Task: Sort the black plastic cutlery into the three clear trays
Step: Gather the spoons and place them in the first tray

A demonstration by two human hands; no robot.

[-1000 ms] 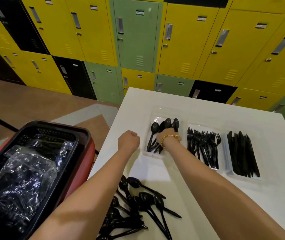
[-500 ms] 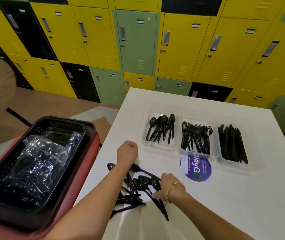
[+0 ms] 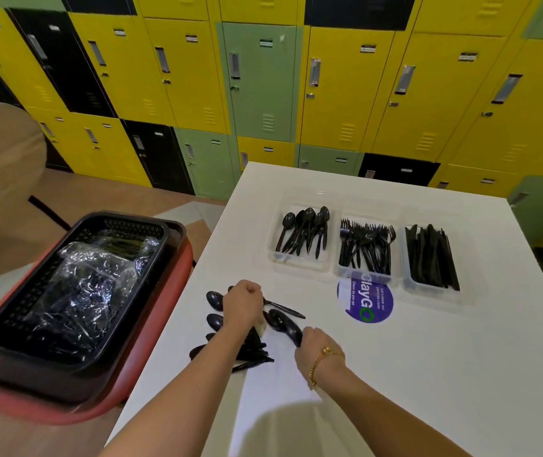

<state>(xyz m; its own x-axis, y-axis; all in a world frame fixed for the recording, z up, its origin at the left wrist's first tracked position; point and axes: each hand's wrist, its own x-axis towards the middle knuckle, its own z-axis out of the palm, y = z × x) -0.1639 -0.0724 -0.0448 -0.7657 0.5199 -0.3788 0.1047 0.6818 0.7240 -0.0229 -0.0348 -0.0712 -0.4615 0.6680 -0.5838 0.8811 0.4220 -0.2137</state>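
Observation:
Three clear trays stand in a row on the white table [image 3: 428, 374]: the left tray [image 3: 300, 263] holds black spoons, the middle tray [image 3: 364, 273] black forks, the right tray [image 3: 428, 288] black knives. A loose pile of black spoons [image 3: 250, 352] lies near the table's left edge. My left hand [image 3: 243, 303] is a fist resting over the pile, nothing visibly in it. My right hand [image 3: 318, 356], with a gold bracelet, grips the handles of a few spoons [image 3: 283, 321] whose bowls point up-left.
A round purple sticker [image 3: 367, 303] lies in front of the fork tray. A black basket [image 3: 66, 291] with crumpled clear plastic sits on a red stool left of the table. Yellow, green and black lockers [image 3: 263, 80] line the wall behind.
My right hand left the spoon tray, came back to the loose pile and closed on a few spoons. My left fist shifted back from beside the tray to over the pile.

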